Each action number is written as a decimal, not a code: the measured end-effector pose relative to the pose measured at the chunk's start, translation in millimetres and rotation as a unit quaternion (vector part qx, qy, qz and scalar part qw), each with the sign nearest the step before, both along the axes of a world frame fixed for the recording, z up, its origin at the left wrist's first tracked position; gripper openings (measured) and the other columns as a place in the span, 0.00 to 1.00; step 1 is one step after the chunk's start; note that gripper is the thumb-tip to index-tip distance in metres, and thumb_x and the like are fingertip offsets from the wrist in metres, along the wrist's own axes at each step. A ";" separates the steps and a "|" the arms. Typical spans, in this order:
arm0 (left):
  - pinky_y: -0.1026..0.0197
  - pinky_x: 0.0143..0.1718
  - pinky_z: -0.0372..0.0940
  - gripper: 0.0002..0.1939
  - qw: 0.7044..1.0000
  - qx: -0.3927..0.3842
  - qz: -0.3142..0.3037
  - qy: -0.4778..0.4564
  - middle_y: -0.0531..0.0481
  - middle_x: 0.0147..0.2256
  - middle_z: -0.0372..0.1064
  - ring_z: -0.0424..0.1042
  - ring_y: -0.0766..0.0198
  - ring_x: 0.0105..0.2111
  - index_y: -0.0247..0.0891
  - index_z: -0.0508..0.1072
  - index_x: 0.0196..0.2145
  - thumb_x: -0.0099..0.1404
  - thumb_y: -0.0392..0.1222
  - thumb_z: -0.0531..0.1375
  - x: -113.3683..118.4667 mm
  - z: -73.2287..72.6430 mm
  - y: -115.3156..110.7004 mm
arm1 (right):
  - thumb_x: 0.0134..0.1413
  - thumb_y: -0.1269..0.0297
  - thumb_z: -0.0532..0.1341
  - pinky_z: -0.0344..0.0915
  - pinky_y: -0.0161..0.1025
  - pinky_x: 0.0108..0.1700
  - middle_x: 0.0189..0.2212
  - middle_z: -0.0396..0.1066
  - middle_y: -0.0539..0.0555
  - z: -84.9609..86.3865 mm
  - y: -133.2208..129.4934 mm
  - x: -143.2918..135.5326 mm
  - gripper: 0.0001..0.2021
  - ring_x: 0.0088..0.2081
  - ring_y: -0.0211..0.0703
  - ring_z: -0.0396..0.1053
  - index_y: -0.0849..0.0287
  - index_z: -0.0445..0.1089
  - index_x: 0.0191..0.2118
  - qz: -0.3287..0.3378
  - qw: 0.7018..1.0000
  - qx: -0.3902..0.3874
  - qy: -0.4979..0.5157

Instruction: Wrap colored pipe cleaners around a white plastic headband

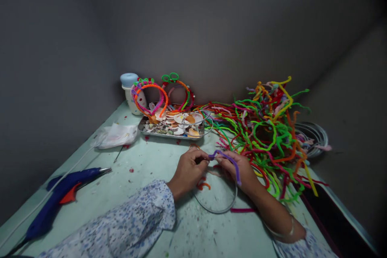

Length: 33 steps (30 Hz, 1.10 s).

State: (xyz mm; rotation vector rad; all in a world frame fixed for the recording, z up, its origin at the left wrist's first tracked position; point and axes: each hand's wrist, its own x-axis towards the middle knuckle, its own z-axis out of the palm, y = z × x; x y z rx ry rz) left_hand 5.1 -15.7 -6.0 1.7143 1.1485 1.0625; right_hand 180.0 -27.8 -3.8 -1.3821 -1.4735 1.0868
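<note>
Purple pipe cleaner (232,159) pinched by the left grip (190,170) over the tabletop (208,236), at the far edge of the wire hoop (217,212), apparently pinched by the right grip (241,172); turns are best laid snugly

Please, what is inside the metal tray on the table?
The metal tray holds many seashells, with smaller pieces toward its left side. The pieces on top cover much of its bottom, so anything lying beneath them cannot be seen.

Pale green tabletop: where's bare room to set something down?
Between the blue glue gun and white-blue floral left sleeve; also this side of the thin grey ring, left of the right sleeve. Crowded: right, multicoloured fuzzy stems; back, silver metal shell tray.
</note>
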 end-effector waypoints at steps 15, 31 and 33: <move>0.61 0.41 0.64 0.11 1.000 0.005 -0.024 -0.006 0.47 0.33 0.72 0.70 0.62 0.37 0.37 0.77 0.34 0.57 0.31 0.56 -0.9 -0.8 2.9 | 0.48 0.53 0.62 0.52 0.32 0.19 0.14 0.61 0.45 -4.3 0.1 0.2 0.14 0.16 0.34 0.56 0.60 0.71 0.30 -0.010 0.999 -0.020 0.025; 0.62 0.39 0.63 0.12 1.000 0.010 -0.018 0.022 0.49 0.29 0.70 0.69 0.63 0.34 0.38 0.77 0.30 0.56 0.30 0.54 -1.7 4.5 1.2 | 0.48 0.57 0.61 0.58 0.33 0.23 0.21 0.69 0.50 -10.6 1.9 1.8 0.11 0.22 0.36 0.62 0.61 0.72 0.32 -0.013 1.000 -0.016 0.021; 0.62 0.38 0.64 0.12 0.999 0.008 -0.026 0.023 0.49 0.29 0.70 0.69 0.63 0.34 0.38 0.77 0.30 0.55 0.30 0.54 -1.5 5.3 1.7 | 0.48 0.56 0.61 0.57 0.33 0.22 0.21 0.69 0.50 -10.7 1.9 2.1 0.12 0.21 0.36 0.61 0.61 0.73 0.32 -0.013 1.000 -0.016 0.016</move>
